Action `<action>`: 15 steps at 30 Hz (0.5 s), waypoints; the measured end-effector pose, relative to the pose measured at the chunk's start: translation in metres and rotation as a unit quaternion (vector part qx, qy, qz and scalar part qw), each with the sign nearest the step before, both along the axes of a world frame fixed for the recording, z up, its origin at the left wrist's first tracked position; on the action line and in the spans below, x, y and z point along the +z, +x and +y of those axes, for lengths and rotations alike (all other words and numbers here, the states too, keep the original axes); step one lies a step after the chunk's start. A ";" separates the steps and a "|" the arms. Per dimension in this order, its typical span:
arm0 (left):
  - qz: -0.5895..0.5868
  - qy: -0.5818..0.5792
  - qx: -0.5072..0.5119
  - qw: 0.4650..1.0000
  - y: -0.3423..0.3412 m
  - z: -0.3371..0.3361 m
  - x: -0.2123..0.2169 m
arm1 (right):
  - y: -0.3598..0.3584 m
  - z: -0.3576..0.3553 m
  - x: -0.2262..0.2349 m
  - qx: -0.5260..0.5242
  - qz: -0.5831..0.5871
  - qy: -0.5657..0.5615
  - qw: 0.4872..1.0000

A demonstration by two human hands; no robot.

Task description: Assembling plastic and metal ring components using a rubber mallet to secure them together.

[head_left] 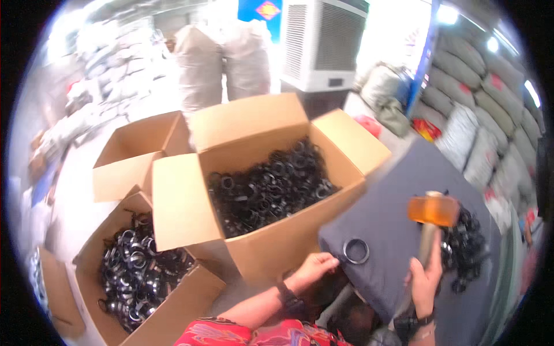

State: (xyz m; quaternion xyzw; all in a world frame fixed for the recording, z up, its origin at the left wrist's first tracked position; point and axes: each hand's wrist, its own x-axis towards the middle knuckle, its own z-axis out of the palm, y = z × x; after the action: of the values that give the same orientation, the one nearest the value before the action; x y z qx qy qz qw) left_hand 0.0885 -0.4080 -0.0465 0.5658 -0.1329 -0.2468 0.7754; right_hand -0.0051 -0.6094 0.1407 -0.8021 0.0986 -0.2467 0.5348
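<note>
Your right hand point(426, 281) has its grip wrapped around the handle of an orange-headed mallet point(430, 212), the head held over the grey tabletop point(392, 199). Your left hand point(314, 269) is at the tabletop's left edge, fingertips drawn in; whether that grip holds anything, you cannot be told from this view. The black ring point(345, 252) lies on the tabletop just right of those fingertips. A pile of black parts point(464, 245) lies right of the mallet; a large open cardboard box point(277, 254) of similar parts stands left.
</note>
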 end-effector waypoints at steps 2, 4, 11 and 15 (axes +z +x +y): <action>-0.020 -0.023 0.004 1.000 -0.004 0.000 -0.005 | -0.013 -0.001 -0.024 -0.003 -0.008 -0.029 1.000; -0.014 -0.022 -0.006 1.000 -0.011 -0.001 -0.004 | -0.021 0.005 -0.073 0.025 0.066 0.001 0.998; -0.013 0.029 0.061 0.998 0.007 0.011 0.002 | -0.011 -0.002 -0.025 0.067 0.039 0.050 0.996; -0.018 -0.019 0.032 0.999 0.018 -0.008 -0.007 | -0.027 -0.012 -0.084 0.052 -0.049 -0.297 0.952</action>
State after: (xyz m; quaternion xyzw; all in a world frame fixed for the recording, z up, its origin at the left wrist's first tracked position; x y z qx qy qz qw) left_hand 0.1065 -0.4163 -0.0533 0.5593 -0.1336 -0.2092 0.7909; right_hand -0.0319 -0.6212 0.0566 -0.9156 -0.0474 -0.2760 0.2885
